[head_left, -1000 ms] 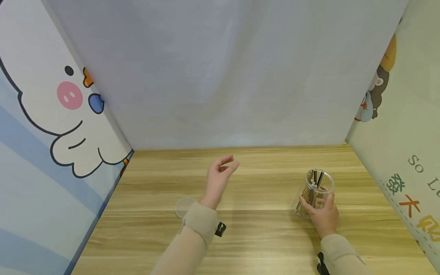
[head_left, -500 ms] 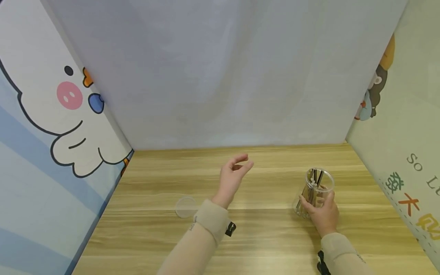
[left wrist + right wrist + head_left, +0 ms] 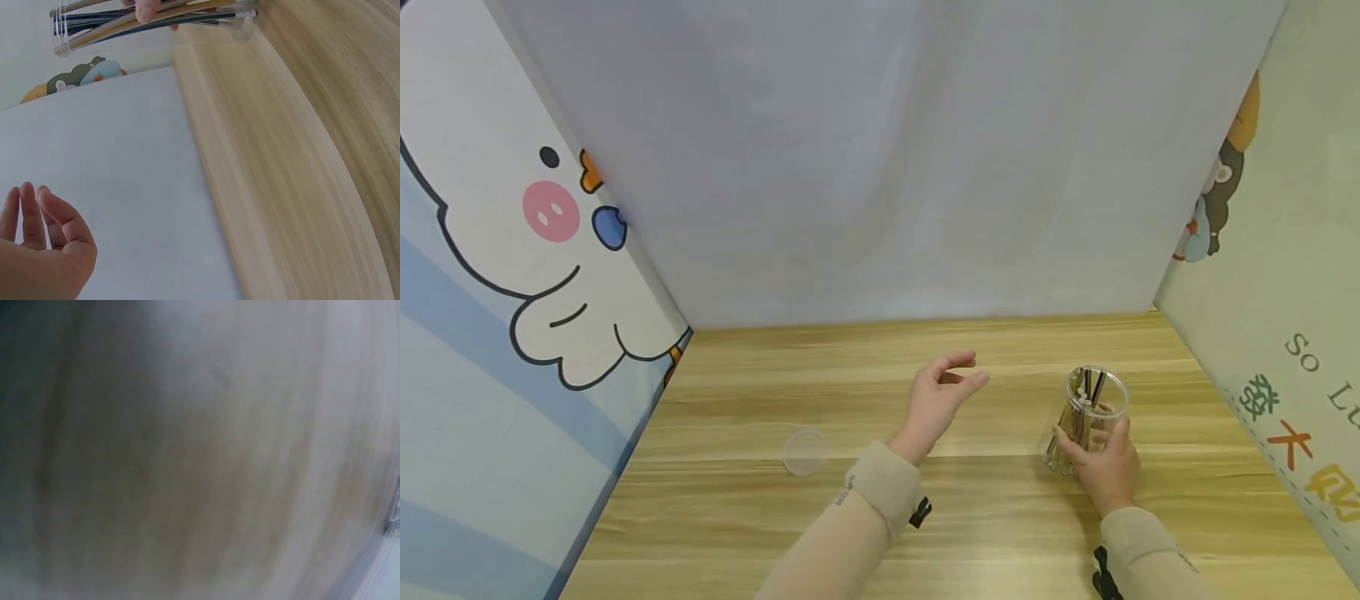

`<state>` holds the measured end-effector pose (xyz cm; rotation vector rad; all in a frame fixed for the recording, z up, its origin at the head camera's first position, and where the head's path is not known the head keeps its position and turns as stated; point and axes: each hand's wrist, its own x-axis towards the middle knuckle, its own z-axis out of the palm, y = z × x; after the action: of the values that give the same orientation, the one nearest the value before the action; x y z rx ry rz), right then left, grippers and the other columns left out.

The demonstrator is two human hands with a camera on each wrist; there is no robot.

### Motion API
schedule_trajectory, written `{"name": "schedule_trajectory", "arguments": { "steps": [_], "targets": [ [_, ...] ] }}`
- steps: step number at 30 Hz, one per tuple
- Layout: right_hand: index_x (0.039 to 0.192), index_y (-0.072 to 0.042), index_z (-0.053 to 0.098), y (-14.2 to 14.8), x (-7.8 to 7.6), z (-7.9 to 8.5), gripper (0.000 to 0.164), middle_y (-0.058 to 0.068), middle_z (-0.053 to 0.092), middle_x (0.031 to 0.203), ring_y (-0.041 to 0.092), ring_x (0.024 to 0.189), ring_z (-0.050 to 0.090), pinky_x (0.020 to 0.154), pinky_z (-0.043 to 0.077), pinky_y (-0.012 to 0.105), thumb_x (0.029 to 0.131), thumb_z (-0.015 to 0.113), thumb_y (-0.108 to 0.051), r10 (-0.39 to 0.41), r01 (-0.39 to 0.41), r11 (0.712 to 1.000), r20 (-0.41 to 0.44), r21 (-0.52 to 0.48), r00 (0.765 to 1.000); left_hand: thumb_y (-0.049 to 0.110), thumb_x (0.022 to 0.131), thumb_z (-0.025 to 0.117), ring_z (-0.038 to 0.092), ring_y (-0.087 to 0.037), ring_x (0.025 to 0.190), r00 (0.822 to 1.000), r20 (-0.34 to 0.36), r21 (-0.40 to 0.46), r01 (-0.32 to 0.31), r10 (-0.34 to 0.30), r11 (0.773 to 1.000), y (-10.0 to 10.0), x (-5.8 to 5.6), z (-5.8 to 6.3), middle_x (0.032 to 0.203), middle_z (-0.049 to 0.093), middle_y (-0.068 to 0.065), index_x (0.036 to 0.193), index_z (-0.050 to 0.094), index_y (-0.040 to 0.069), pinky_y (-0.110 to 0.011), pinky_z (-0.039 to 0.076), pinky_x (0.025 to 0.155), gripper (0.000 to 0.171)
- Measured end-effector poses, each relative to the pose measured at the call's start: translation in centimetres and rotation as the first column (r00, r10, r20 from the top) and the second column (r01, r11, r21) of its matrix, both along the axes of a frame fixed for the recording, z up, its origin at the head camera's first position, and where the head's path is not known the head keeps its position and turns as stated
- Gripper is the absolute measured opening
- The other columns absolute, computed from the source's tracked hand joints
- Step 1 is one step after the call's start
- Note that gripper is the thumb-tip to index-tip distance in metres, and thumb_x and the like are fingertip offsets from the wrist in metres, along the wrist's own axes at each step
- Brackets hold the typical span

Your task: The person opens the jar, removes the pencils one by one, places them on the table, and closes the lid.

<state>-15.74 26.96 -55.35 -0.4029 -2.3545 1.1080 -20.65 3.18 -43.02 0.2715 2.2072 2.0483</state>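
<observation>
In the head view my right hand point(image 3: 1108, 477) grips a clear, open-topped jar point(image 3: 1063, 442) round its side, thumb on the left. Several thin black and tan sticks point(image 3: 125, 24) stand inside it; their exact kind is hard to tell. The jar stands at the right of the wooden table. My left hand point(image 3: 934, 408) hovers to its left, apart from it, thumb and fingers loosely curved with nothing between them. Behind my left forearm's left side lies a round translucent disc point(image 3: 805, 452), flat like a lid. The right wrist view is blurred and shows no hand.
The wooden table point(image 3: 730, 517) meets a pale grey curtain point(image 3: 865, 208) at the back. A printed cartoon panel point(image 3: 482, 250) borders the left side, and a pale green printed panel point(image 3: 1285, 275) borders the right.
My left hand has moved rightward in steps, closer to the jar, and dipped slightly at the end. The right hand, jar and disc have stayed in place.
</observation>
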Motion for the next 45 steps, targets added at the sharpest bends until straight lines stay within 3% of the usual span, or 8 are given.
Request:
{"name": "schedule_trajectory", "arguments": {
  "steps": [19, 33, 45],
  "targets": [
    [0.138, 0.000, 0.038, 0.3, 0.0, -0.1, 0.074, 0.034, 0.063, 0.116, 0.049, 0.098, 0.064, 0.080, 0.049, 0.063, 0.083, 0.076, -0.029, 0.010, -0.009, 1.000, 0.025, -0.025, 1.000, 0.025, 0.089, 0.075, 0.054, -0.004, 0.088, 0.996, -0.027, -0.017, 0.089, -0.090, 0.996, 4.0, 1.0, -0.7, 0.119, 0.068, -0.005, 0.123, 0.069, 0.016, -0.020, 0.049, 0.072, 0.036],
    [0.139, -0.001, 0.037, 0.3, 0.1, 0.0, 0.076, 0.033, 0.061, 0.118, 0.050, 0.102, 0.062, 0.083, 0.048, 0.063, 0.082, 0.078, -0.029, 0.022, -0.019, 0.998, 0.043, -0.064, 0.999, 0.025, 0.089, 0.076, 0.053, 0.001, 0.087, 0.984, -0.015, -0.062, 0.175, -0.176, 0.983, 6.9, 2.1, -0.9, 0.116, 0.068, 0.003, 0.122, 0.070, 0.017, -0.018, 0.049, 0.073, 0.034],
    [0.137, 0.003, 0.037, 0.5, 0.1, -0.2, 0.075, 0.036, 0.060, 0.116, 0.051, 0.097, 0.062, 0.079, 0.049, 0.062, 0.080, 0.078, -0.023, 0.024, -0.023, 1.000, 0.021, -0.018, 0.999, 0.025, 0.087, 0.077, 0.055, -0.001, 0.086, 0.984, -0.018, -0.116, 0.176, -0.179, 0.978, 9.1, 2.7, -1.2, 0.107, 0.064, 0.011, 0.112, 0.074, 0.019, -0.018, 0.049, 0.067, 0.026]
  ]
}}
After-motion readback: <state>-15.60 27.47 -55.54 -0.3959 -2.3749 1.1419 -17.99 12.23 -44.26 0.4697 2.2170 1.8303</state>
